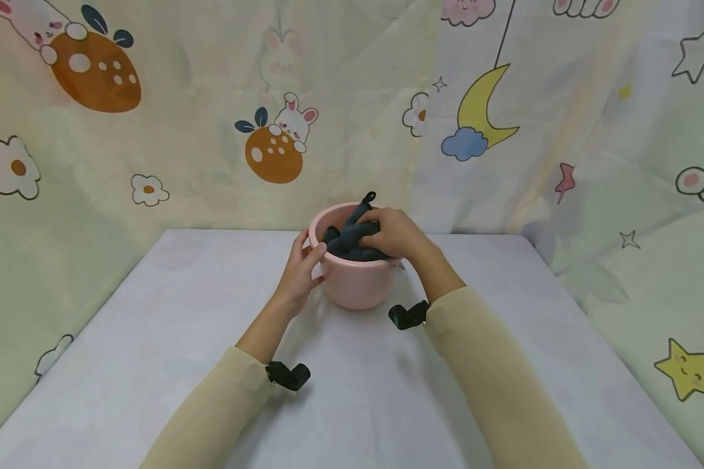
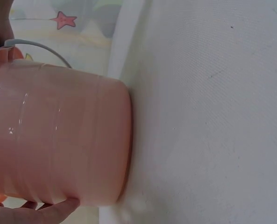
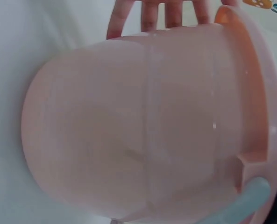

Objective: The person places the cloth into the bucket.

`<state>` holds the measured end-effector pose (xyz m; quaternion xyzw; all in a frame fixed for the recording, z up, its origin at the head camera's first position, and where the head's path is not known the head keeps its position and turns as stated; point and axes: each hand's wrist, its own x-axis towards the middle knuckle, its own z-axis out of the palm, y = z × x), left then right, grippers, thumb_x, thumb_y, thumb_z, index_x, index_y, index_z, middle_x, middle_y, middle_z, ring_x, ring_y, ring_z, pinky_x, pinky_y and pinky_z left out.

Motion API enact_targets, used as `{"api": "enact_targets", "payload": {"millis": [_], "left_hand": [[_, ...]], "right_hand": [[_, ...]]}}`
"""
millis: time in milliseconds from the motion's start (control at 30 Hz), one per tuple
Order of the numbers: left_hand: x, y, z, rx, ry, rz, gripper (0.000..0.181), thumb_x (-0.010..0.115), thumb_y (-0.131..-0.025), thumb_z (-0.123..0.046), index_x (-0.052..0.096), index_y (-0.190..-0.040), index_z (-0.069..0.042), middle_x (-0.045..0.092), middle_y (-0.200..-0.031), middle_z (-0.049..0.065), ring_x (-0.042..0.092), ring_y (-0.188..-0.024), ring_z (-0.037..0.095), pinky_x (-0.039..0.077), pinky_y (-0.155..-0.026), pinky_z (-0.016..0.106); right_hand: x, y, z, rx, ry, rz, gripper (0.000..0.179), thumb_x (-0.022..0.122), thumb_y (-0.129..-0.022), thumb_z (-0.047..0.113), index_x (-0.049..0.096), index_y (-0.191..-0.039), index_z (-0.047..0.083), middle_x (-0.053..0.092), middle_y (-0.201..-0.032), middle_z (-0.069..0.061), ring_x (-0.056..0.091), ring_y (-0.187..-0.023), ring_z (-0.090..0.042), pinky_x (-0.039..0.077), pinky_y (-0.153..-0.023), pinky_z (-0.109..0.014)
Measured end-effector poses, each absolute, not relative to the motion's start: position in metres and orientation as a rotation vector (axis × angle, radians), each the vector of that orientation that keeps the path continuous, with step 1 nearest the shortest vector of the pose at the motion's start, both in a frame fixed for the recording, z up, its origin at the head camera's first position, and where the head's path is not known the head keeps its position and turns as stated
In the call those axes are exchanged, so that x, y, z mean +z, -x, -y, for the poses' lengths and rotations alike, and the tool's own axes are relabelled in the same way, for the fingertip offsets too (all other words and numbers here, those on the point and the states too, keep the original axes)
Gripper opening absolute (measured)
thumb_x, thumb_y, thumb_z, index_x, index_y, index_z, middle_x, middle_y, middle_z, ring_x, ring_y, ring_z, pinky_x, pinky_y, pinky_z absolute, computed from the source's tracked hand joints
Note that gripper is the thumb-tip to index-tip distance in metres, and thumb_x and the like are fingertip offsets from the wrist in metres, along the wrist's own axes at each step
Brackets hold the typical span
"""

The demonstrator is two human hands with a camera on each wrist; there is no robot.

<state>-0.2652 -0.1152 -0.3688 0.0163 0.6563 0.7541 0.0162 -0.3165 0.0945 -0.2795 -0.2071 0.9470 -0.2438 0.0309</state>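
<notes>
A pink bucket stands upright on the white-covered table. My left hand holds its left side, thumb at the rim and fingers against the outer wall; those fingers also show along the wall in the right wrist view. Inside lies a dark grey, soft-looking bundle with thick lobes and a small black loop on top, rising above the rim. From the right, my right hand grips the bundle, fingers bent over it; some fingertips are hidden. The bundle's lower part is out of sight within the bucket.
A pale grey carrying handle is attached at the bucket's rim. Behind the white tabletop hangs a printed cloth with cartoon figures. Each wrist carries a small black camera, one of them the left wrist camera.
</notes>
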Motion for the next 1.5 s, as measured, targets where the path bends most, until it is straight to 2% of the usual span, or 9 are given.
{"api": "enact_targets", "payload": {"millis": [267,600,833,1033,1133,1233,1367,1500], "left_hand": [[-0.368,0.264,0.117,2.337,-0.053,-2.045,0.068,0.053,-0.107,-0.034,0.017,-0.165,-0.028,0.028,-0.166,0.009,0.035,-0.148,0.029,0.038,-0.116,0.064],[-0.368,0.265,0.118,2.335,-0.073,-2.054,0.068,0.053,-0.107,-0.034,0.017,-0.165,-0.027,0.030,-0.165,0.009,0.036,-0.148,0.028,0.037,-0.116,0.065],[-0.368,0.262,0.115,2.343,-0.113,-2.035,0.070,0.052,-0.107,-0.033,0.014,-0.165,-0.025,0.031,-0.165,0.011,0.032,-0.152,0.028,0.034,-0.117,0.066],[-0.368,0.264,0.114,2.349,-0.118,-2.037,0.069,0.053,-0.107,-0.032,0.015,-0.165,-0.026,0.031,-0.165,0.011,0.033,-0.152,0.028,0.034,-0.117,0.066],[-0.367,0.264,0.114,2.348,-0.108,-2.046,0.069,0.054,-0.107,-0.033,0.016,-0.164,-0.027,0.032,-0.164,0.012,0.035,-0.151,0.028,0.036,-0.116,0.066],[-0.366,0.261,0.116,2.333,-0.093,-2.071,0.070,0.054,-0.107,-0.034,0.015,-0.164,-0.028,0.034,-0.162,0.013,0.037,-0.148,0.028,0.038,-0.115,0.065],[-0.363,0.259,0.123,2.298,-0.107,-2.148,0.074,0.055,-0.106,-0.033,0.012,-0.166,-0.026,0.036,-0.160,0.015,0.042,-0.145,0.031,0.038,-0.116,0.064],[-0.360,0.260,0.131,2.217,-0.162,-2.279,0.076,0.056,-0.105,-0.034,0.012,-0.166,-0.025,0.036,-0.161,0.016,0.042,-0.146,0.032,0.036,-0.117,0.062]], "right_hand": [[-0.286,0.319,-0.085,-0.660,0.650,-2.964,0.040,0.073,-0.095,0.027,0.069,-0.134,0.017,0.050,-0.158,-0.009,0.043,-0.148,-0.033,0.036,-0.121,-0.051],[-0.290,0.321,-0.082,-0.606,0.601,-2.977,0.041,0.073,-0.095,0.029,0.068,-0.135,0.020,0.049,-0.158,-0.006,0.046,-0.145,-0.029,0.039,-0.118,-0.053],[-0.292,0.319,-0.084,-0.547,0.623,-2.983,0.043,0.075,-0.093,0.034,0.069,-0.134,0.022,0.060,-0.148,-0.005,0.053,-0.139,-0.027,0.043,-0.115,-0.049],[-0.289,0.318,-0.087,-0.612,0.657,-2.989,0.038,0.074,-0.094,0.035,0.071,-0.129,0.019,0.063,-0.144,-0.006,0.060,-0.125,-0.025,0.047,-0.110,-0.045],[-0.289,0.317,-0.088,-0.659,0.673,-2.992,0.035,0.073,-0.095,0.033,0.073,-0.127,0.018,0.066,-0.139,-0.007,0.062,-0.124,-0.025,0.047,-0.110,-0.045],[-0.289,0.314,-0.088,-0.717,0.703,-2.989,0.033,0.071,-0.097,0.030,0.073,-0.126,0.015,0.063,-0.142,-0.007,0.063,-0.123,-0.024,0.048,-0.110,-0.044],[-0.288,0.309,-0.090,-0.776,0.786,-2.987,0.031,0.070,-0.098,0.026,0.074,-0.125,0.011,0.051,-0.157,-0.008,0.064,-0.117,-0.024,0.051,-0.105,-0.042],[-0.285,0.301,-0.095,-0.853,0.876,-3.032,0.030,0.068,-0.098,0.023,0.073,-0.125,0.010,0.052,-0.156,-0.010,0.062,-0.123,-0.028,0.049,-0.106,-0.045]]}}
